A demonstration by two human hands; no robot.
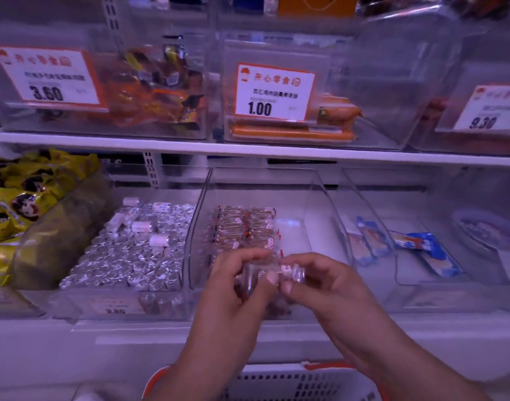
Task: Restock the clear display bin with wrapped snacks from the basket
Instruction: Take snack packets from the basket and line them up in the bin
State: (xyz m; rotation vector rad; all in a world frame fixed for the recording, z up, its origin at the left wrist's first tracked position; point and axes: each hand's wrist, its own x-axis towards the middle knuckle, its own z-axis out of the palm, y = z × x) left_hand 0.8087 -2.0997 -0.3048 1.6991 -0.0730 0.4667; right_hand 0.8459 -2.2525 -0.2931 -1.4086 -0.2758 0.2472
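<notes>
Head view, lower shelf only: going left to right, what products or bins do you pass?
Yellow snack bags → foil-wrapped pieces → clear display bin holding rows of wrapped snacks, with both hands at its front → blue-and-white packets.

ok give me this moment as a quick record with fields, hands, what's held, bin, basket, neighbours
left hand: grips the wrapped snacks from the left
right hand: pinches the same bundle's right end
clear display bin: lower shelf, centre; matching snacks stacked on its left side, right side bare
basket: white mesh with orange rim, below the hands; contents hidden
left neighbour: foil-wrapped pieces
right neighbour: blue packets
shelf above: price tag reading 1.00
</notes>
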